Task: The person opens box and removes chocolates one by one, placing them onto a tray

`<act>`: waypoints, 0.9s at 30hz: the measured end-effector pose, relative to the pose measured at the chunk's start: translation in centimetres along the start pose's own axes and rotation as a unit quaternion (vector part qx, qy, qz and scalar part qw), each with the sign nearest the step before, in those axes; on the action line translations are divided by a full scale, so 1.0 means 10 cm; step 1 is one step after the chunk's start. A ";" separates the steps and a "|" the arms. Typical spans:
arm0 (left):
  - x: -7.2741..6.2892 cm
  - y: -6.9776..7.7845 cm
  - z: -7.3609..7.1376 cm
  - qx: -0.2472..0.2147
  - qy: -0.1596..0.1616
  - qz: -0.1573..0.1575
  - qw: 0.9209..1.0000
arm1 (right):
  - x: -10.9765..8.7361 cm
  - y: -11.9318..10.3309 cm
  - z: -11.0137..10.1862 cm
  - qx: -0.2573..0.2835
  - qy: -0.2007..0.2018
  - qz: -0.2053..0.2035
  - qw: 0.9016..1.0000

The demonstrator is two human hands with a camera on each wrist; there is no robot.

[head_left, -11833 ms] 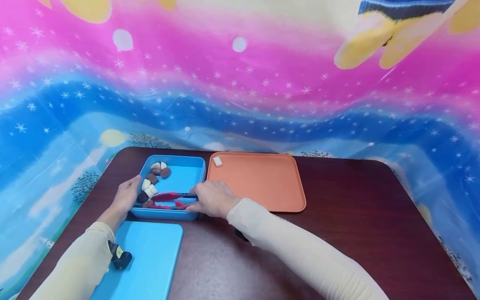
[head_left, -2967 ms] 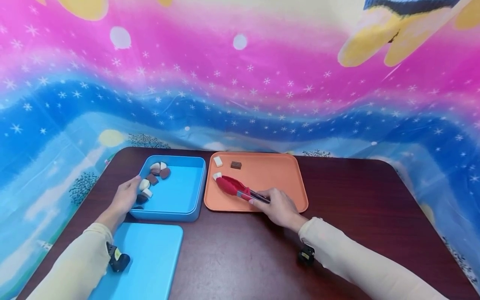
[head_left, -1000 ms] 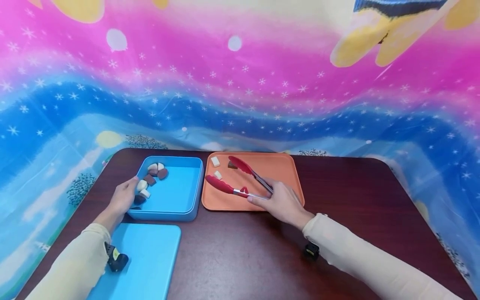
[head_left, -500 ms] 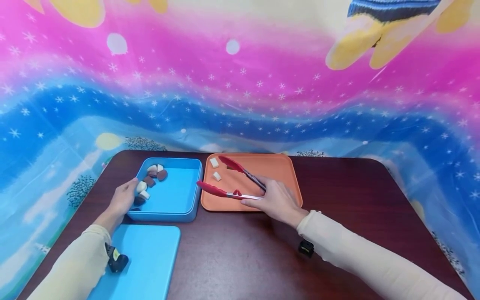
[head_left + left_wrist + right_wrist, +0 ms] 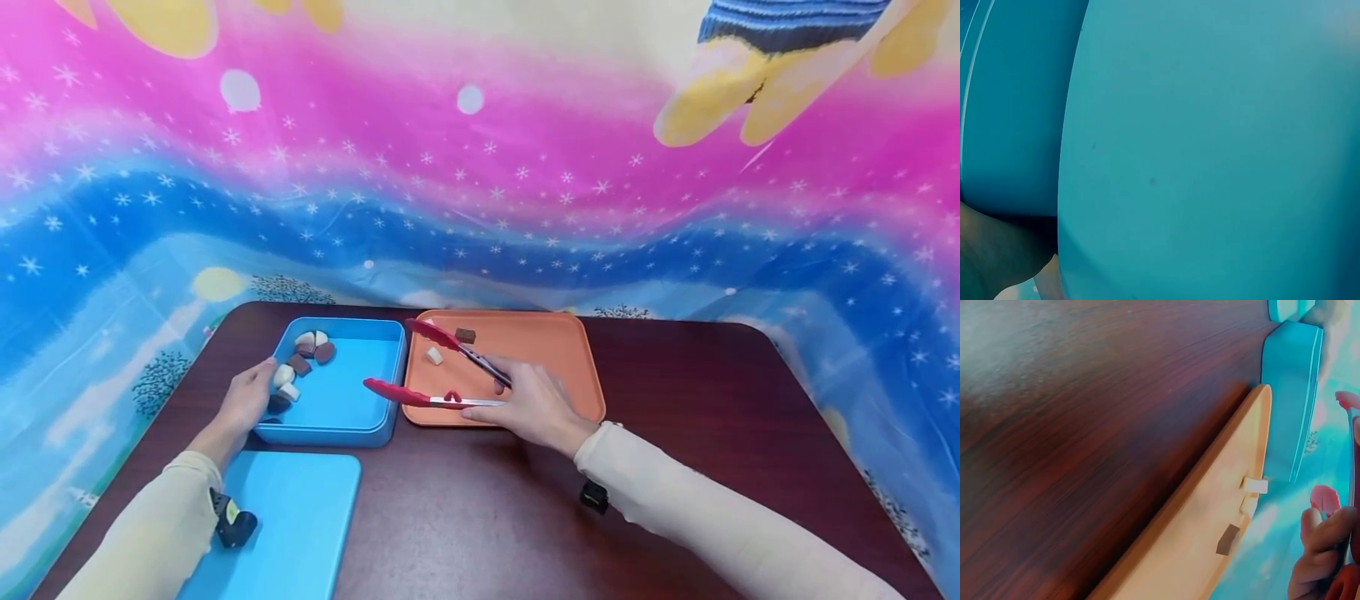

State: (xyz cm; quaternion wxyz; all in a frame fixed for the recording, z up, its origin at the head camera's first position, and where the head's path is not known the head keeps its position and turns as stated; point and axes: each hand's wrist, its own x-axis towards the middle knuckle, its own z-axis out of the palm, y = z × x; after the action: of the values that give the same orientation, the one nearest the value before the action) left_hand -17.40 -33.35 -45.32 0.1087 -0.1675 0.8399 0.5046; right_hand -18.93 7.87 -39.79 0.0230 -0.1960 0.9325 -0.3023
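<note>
My left hand [image 5: 246, 398] grips the left wall of a blue box [image 5: 326, 436]. Along the box's left side lie several brown and white chocolate-like pieces [image 5: 324, 353]. Red-tipped tongs [image 5: 401, 393] are in my right hand [image 5: 534, 405], spread apart with nothing between their tips. They hover over the gap between the box and an orange tray [image 5: 540, 350], one tip above the box's right rim. The tray carries a brown block [image 5: 465, 336] and a white piece [image 5: 434, 356]. Another white piece [image 5: 1255, 485] shows in the right wrist view; the tongs partly cover it from the head.
A flat blue lid [image 5: 296, 517] lies in front of the box, under my left forearm, and fills most of the left wrist view. The dark wooden table [image 5: 675, 392] extends to the right. Behind it hangs a printed cloth [image 5: 480, 200].
The tongs let go of a white piece on the tray and spread, then moved left toward the box. Since the oldest frame, the tray gained that piece and the brown block. My left hand stayed put.
</note>
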 end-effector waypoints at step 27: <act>0.05 -0.01 0.00 -0.003 0.016 -0.007 1.000 | 0.38 -0.41 0.37 -0.004 -0.068 -0.047 0.997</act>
State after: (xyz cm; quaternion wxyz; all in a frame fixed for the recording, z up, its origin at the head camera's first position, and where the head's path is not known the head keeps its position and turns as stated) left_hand -17.81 -33.44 -45.58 0.0982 -0.1819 0.8389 0.5035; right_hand -20.42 1.35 -40.14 0.0717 -0.2602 0.9196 -0.2856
